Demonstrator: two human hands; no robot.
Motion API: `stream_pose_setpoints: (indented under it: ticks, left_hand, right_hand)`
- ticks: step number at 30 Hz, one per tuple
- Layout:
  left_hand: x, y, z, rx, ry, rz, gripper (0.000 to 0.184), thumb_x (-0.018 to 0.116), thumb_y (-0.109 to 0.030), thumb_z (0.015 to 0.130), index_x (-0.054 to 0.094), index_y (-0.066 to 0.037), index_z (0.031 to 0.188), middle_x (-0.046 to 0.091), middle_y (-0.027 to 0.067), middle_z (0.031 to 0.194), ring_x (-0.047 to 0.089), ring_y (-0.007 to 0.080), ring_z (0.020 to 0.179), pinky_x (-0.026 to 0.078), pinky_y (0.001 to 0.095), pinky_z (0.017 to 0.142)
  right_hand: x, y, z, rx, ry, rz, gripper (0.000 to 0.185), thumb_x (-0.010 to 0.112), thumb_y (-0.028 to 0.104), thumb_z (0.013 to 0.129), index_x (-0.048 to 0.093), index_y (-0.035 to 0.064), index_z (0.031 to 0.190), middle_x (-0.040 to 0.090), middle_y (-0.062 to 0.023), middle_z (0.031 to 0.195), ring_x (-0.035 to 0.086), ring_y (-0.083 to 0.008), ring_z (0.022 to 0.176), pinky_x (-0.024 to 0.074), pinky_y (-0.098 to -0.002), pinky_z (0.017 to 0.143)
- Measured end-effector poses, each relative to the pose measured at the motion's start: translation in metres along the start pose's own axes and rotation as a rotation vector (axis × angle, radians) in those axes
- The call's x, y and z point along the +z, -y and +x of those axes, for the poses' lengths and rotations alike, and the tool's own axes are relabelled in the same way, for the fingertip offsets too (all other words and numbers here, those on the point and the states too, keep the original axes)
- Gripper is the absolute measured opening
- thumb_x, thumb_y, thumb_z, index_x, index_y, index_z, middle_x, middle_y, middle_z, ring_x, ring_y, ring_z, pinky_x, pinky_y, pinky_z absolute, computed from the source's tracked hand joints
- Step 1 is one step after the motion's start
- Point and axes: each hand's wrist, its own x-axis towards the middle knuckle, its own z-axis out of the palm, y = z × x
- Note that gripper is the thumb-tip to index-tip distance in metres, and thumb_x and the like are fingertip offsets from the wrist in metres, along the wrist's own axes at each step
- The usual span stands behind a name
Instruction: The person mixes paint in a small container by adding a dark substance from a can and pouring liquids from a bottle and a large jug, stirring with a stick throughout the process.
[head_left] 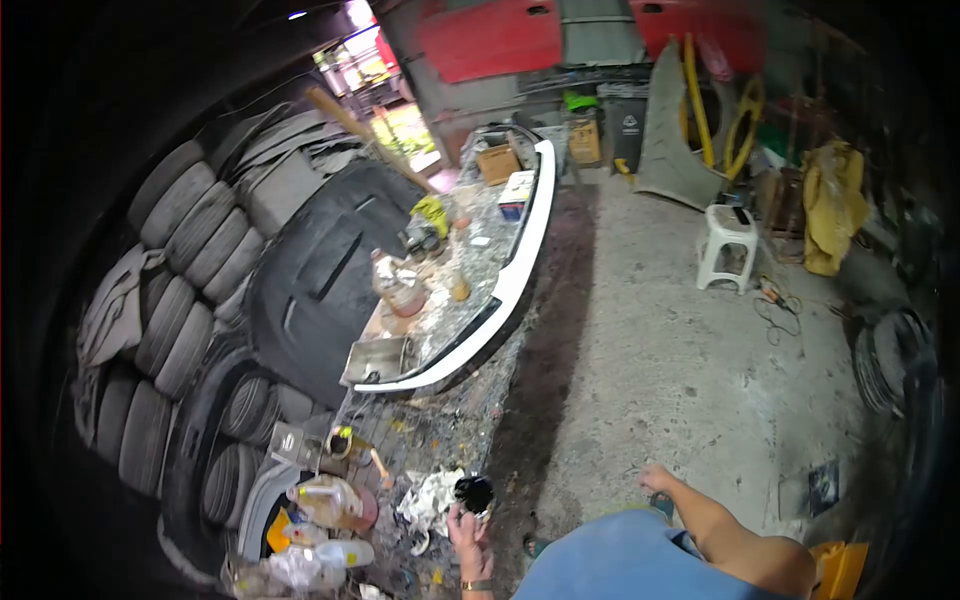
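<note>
My left hand (468, 535) is at the bottom centre, its fingers at the near side of a small round container (474, 493) with a black inside. Crumpled white paper or cloth (428, 500) lies just left of the container on the stained bench (440, 430). Out to the right, my right hand (656, 480) hangs over the concrete floor, away from any object; its fingers are too small to make out clearly.
A white bumper (520, 265) curves along the bench, with a bottle (398, 285) and boxes behind it. Plastic jugs (335, 500) crowd the bench's near left. Tyres (190, 240) are stacked at left. A white stool (728, 245) stands on the floor at right.
</note>
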Motion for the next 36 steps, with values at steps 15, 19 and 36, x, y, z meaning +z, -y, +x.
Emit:
stream_pose_setpoints:
  ticks: [15, 19, 36]
  left_hand:
    - [0.188, 0.165, -0.117, -0.141, -0.028, -0.100, 0.053, 0.063, -0.021, 0.094, 0.032, -0.010, 0.135, 0.057, 0.0042, 0.102, 0.059, 0.0129, 0.087, 0.046, 0.0398, 0.100]
    - [0.192, 0.177, -0.120, -0.132, -0.026, -0.060, 0.053, 0.063, -0.020, 0.094, 0.032, -0.010, 0.134, 0.059, 0.0091, 0.113, 0.062, 0.0170, 0.101, 0.046, 0.0417, 0.100]
    - [0.262, 0.201, -0.094, -0.152, 0.117, 0.054, 0.048, 0.062, -0.030, 0.095, 0.038, -0.011, 0.132, 0.056, 0.0055, 0.118, 0.059, 0.0185, 0.103, 0.049, 0.0373, 0.094]
  right_hand:
    - [-0.107, -0.312, -0.062, -0.171, 0.224, -1.036, 0.024, 0.057, 0.022, 0.080, 0.075, 0.0121, 0.092, 0.072, -0.0115, 0.097, 0.069, -0.0312, 0.091, 0.0528, -0.0454, 0.077]
    - [-0.103, -0.361, -0.073, -0.115, 0.443, -1.095, 0.027, 0.062, 0.032, 0.076, 0.074, 0.0157, 0.094, 0.072, -0.0080, 0.097, 0.068, -0.0280, 0.092, 0.0532, -0.0431, 0.073]
    - [-0.139, -0.269, -0.092, 0.146, -0.215, 0.499, 0.020, 0.061, 0.018, 0.085, 0.069, 0.0028, 0.095, 0.069, -0.0127, 0.085, 0.067, -0.0218, 0.072, 0.0546, -0.0362, 0.064]
